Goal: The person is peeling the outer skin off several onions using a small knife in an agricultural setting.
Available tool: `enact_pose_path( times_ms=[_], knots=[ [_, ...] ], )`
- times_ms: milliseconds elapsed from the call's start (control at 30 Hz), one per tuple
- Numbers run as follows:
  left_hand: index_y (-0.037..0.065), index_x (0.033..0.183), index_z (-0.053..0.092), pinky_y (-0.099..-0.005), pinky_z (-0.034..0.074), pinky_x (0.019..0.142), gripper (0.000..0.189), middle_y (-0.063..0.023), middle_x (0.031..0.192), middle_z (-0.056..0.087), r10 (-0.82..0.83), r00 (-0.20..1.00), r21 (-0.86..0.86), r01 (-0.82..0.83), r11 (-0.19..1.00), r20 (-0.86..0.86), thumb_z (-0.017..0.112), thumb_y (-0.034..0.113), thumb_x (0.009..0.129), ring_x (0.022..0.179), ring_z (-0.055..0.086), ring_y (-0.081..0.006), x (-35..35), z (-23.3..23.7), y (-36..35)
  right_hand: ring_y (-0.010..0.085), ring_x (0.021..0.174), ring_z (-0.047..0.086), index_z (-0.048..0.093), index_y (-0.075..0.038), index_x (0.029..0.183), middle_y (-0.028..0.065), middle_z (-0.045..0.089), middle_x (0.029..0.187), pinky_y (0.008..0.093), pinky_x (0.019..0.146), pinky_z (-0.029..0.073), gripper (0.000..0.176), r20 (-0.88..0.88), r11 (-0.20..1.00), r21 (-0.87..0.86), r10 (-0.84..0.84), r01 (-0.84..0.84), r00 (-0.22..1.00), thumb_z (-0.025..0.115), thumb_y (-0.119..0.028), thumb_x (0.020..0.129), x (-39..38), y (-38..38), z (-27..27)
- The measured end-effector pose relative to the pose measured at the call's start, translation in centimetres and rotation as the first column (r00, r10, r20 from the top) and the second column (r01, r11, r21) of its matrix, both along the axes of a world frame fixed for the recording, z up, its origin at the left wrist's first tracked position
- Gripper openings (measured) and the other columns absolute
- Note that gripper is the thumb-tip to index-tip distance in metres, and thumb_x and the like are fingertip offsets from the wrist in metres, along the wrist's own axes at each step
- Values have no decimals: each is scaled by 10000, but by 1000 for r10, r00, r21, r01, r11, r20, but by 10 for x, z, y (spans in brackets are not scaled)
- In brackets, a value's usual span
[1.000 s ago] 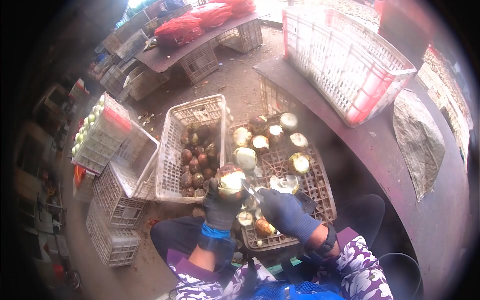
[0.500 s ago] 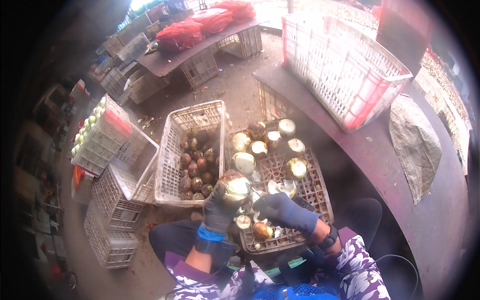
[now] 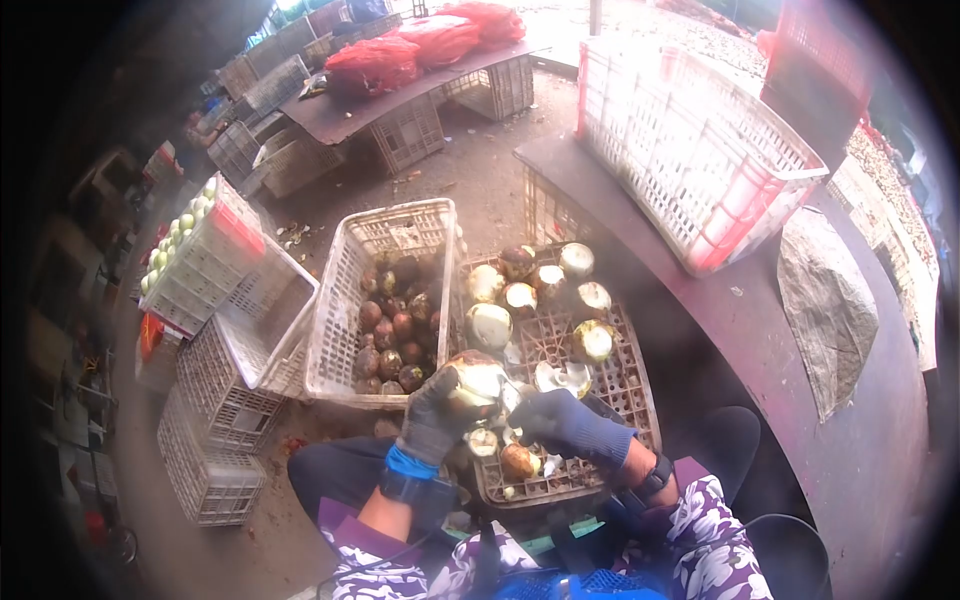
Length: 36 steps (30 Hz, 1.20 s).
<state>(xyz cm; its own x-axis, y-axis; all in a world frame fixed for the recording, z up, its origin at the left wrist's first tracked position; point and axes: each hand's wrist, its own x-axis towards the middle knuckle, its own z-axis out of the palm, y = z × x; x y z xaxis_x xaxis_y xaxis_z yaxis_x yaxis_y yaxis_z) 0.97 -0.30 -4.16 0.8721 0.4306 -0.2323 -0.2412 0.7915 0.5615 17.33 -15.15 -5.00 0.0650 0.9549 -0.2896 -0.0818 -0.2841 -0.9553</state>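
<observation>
Brown fruits (image 3: 388,335) sit in a basket (image 3: 400,230). The left hand (image 3: 432,418) squeezes a half-peeled fruit (image 3: 478,380) over the crate's (image 3: 628,385) left edge. The right hand (image 3: 560,422) curls beside it; I cannot tell around what.

The left hand (image 3: 432,415) holds a produce piece (image 3: 478,382) over the near left part of a grid tray (image 3: 634,392); the right hand (image 3: 560,420) is just to its right. On the tray, loose rounds (image 3: 489,326) sit mostly in the far half, with scraps (image 3: 568,379) nearer. Left of the tray stands an open crate (image 3: 328,300) with smaller rounds (image 3: 401,325) inside. Farther left are stacked crates (image 3: 222,405). To the right curves a desk (image 3: 715,320), bearing a tall crate (image 3: 690,150) and, right of it, a sack (image 3: 828,310). Behind, across the floor (image 3: 480,185), bags (image 3: 430,42) lie on another desk (image 3: 335,118).
</observation>
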Motion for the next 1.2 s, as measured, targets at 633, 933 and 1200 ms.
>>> enact_pose_path(
  times_ms=[633,933,1200],
  knots=[
    [-14,1247,503,-439,526,843,607,-174,1161,600,82,995,-39,-84,996,-52,697,370,819,1035,603,-311,-15,-5,21,42,593,505,662,-18,1034,2,604,740,200,550,447,233,53,999,-38,10,-8,999,662,-173,860,1,-10,32],
    [7,1259,514,-406,549,731,571,-121,1097,621,-16,990,34,21,999,-143,672,374,851,977,619,-247,0,-12,-6,334,1082,610,545,-52,1248,211,563,1264,359,892,506,409,529,912,410,-251,15,811,640,-185,873,-1,11,20],
    [5,1266,511,-336,566,734,550,-106,1079,621,-63,975,191,105,976,-213,658,354,866,925,640,-211,-2,-9,-16,351,919,645,533,-68,1240,187,613,1126,391,776,535,429,684,929,362,-209,-76,699,648,-162,837,4,10,17]
  ],
)
